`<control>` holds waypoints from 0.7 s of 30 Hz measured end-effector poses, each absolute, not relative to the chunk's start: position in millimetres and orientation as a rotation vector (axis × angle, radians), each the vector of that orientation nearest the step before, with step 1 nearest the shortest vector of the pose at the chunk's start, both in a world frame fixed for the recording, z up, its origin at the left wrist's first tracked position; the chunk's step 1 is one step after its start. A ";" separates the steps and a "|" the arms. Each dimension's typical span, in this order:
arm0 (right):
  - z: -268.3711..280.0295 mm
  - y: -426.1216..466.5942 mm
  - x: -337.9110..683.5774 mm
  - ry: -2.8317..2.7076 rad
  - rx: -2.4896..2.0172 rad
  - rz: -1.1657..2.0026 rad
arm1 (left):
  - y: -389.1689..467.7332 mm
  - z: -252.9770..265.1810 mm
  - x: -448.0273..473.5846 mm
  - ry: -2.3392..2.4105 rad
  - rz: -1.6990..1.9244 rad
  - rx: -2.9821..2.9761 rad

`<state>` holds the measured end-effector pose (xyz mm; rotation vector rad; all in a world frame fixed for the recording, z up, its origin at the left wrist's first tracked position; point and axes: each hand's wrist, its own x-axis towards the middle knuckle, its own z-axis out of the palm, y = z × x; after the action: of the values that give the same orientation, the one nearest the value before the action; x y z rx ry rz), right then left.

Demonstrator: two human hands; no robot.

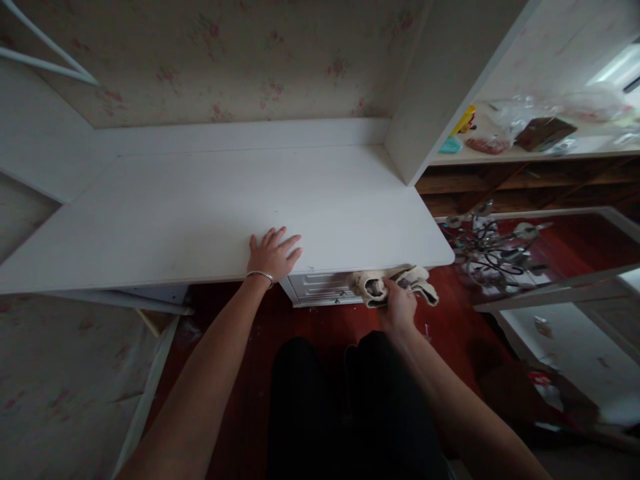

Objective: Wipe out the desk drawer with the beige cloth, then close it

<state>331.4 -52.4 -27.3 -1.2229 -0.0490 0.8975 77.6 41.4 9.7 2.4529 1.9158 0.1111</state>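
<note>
Right fingers: curled closed around a bunched cream cloth (386,285); the right hand (399,308) grips it from below and behind, at the front edge of the desk.
Left fingers: spread wide and flat, holding nothing; the left hand (273,255) presses palm-down on the desk (200,213) near its front edge, a thin metal bangle (261,275) on the wrist.
Cloth, position: at the right front corner of the desk, just in front of the white drawer unit (320,288) below the top; whether it touches the drawer front cannot be told.
Cloth, condition: crumpled, with loose folds trailing to the right of the hand.
Cloth, handling (judgement): light, soft and limp; not fragile, not slippery. It will sag wherever unsupported, so a gathered fistful through the thickest bunch gives the surest hold; a single edge would let the rest dangle.
Desk: white top, dull surface, nothing standing on it in view.
Beyond, right: a side panel (440,87) of shelving, a shelf (530,155) carrying plastic bags and small coloured items, too blurred to name.
Floor: dark red boards (310,327); a tangle of metal fittings (493,250) lies well apart to the right.
Lower frame: the person's dark-clothed legs (350,407).
</note>
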 end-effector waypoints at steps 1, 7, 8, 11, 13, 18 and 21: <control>-21.2 -55.4 315.5 -0.046 -1.198 0.979 | 41.4 9.7 77.7 1.920 0.110 2.451; -19.2 -67.9 204.3 -0.109 -0.990 1.353 | 42.2 7.3 77.1 1.922 0.142 2.471; -24.1 -68.2 188.0 -0.117 -0.977 1.405 | 42.2 7.4 76.9 1.919 0.151 2.478; -45.4 -64.3 152.5 -0.107 -0.990 1.493 | 41.7 9.1 76.7 1.907 0.167 2.495; -64.1 -58.0 143.0 -0.052 -1.047 1.476 | 41.4 10.5 77.0 1.908 0.149 2.492; -115.9 -38.5 173.0 0.132 -1.243 1.357 | 42.3 9.9 77.4 1.930 0.115 2.493; -139.3 -32.4 221.1 0.150 -1.351 1.229 | 43.6 7.3 76.6 1.920 0.144 2.517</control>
<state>221.1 -32.4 -139.3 -1.3511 0.1499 1.2292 76.6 43.6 7.3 2.5169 1.9197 0.1439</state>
